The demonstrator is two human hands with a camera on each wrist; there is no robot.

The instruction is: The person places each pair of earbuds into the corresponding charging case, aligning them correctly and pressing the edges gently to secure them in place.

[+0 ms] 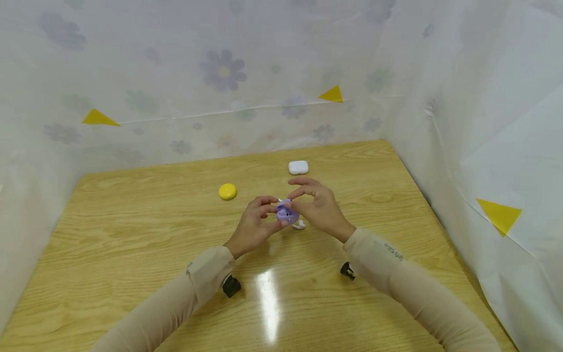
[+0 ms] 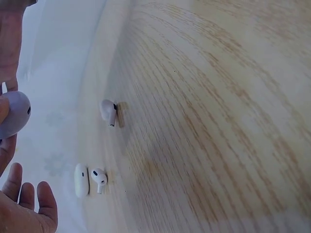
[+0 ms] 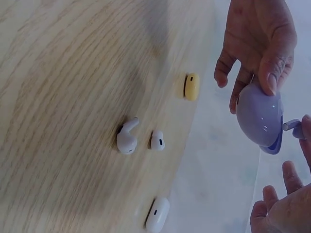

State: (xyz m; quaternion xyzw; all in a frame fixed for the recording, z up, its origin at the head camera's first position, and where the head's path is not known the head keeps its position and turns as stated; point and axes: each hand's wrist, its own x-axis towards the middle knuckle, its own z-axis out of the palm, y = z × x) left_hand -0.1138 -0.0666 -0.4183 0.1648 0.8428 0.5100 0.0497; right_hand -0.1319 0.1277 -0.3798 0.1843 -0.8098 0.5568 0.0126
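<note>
My left hand grips a purple earbud case, its thumb laid along the rounded shell. The lid of this case stands raised. Beside the open side, my right hand pinches a pale earbud by its fingertips; its other fingers are loosely bent. Just below the purple case, a white earbud lies on the table. A second white earbud rests beyond it, largely hidden behind the hands in the head view. In the left wrist view only part of the purple case shows.
A white earbud case stands shut toward the table's back edge. To the left of the hands is a round yellow case. White floral sheeting walls the wooden table at the back and sides.
</note>
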